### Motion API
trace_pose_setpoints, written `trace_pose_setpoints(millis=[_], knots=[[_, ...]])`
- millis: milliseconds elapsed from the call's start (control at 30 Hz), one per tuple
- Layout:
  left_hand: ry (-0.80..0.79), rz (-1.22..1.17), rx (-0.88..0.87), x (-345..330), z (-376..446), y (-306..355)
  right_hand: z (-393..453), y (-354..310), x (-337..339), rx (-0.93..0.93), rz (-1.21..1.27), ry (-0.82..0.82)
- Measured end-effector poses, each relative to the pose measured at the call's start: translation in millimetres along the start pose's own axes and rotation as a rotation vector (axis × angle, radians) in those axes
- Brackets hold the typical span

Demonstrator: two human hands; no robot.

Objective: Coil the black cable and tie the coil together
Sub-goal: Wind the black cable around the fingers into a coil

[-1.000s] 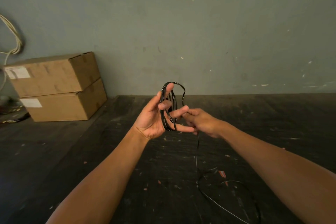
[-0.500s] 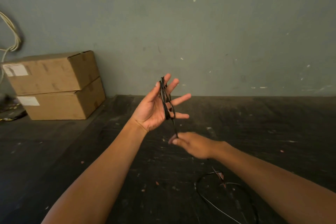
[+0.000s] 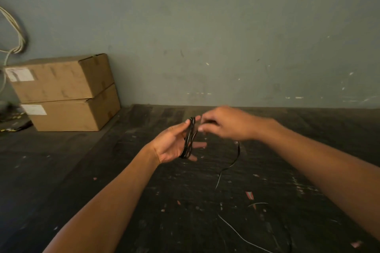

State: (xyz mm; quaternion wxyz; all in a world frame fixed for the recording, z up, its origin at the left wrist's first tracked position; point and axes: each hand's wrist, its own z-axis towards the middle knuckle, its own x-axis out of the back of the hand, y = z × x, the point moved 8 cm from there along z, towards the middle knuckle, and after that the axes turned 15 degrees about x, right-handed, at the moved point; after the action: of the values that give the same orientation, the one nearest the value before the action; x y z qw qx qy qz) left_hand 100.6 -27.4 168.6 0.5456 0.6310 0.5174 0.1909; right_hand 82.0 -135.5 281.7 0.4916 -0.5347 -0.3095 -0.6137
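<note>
- Two stacked cardboard boxes, at my nine o'clock; white labels, print unreadable.
- Dark floor, scuffed.
- My left hand: palm up, fingers straight, black cable coiled around them.
- My right hand: at one o'clock of the coil, blurred, fingers curled pinching the cable's tail, which trails to the floor at five o'clock.

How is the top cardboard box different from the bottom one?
The top cardboard box sits on the bottom cardboard box, which rests on the dark floor. The top box's white label is near its upper left corner and looks bigger; the bottom box's label is smaller. Both are brown, closed and stacked against the wall.
</note>
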Motion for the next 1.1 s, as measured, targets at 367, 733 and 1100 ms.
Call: trace_pose_setpoints(millis=[367, 733, 1100], knots=[[-0.278, 0.083, 0.084, -51.1, -15.6, -11.7, -3.0, 61.3, 37.9, -0.089, 0.067, 0.167], [-0.499, -0.012, -0.139, -83.8, -27.9, 39.1, -27.5, 72.7, -38.3, -0.167, 0.456, 0.256], [-0.350, -0.231, -0.329, -61.8, -14.1, 73.4, -29.7, 20.0, -105.3, -0.196, 0.738, 0.113]])
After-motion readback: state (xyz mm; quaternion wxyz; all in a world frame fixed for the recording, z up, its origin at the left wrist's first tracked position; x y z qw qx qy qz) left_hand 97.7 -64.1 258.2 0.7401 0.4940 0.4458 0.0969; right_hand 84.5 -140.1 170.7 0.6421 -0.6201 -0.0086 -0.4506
